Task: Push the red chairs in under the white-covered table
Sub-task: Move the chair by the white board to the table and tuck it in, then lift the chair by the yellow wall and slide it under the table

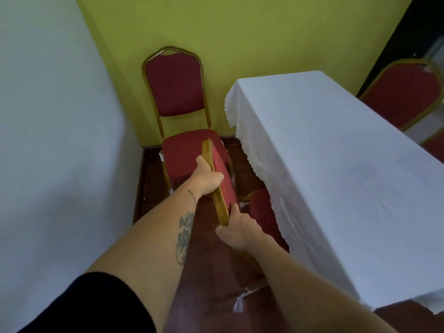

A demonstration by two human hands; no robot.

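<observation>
A red chair with a gold frame stands at the long side of the white-covered table [336, 164]. I see its backrest [222, 175] edge-on from above, and its seat [262, 210] lies partly under the hanging cloth. My left hand [206, 179] grips the far part of the backrest's top rail. My right hand [236, 228] grips the near end of that rail. A second red chair [175, 87] stands against the green wall in the corner, apart from the table, facing me.
A white wall [48, 140] runs close on the left, and the green wall [264, 32] closes the far side. A third red chair [403, 92] stands beyond the table at the right. The floor [204, 296] is dark red-brown.
</observation>
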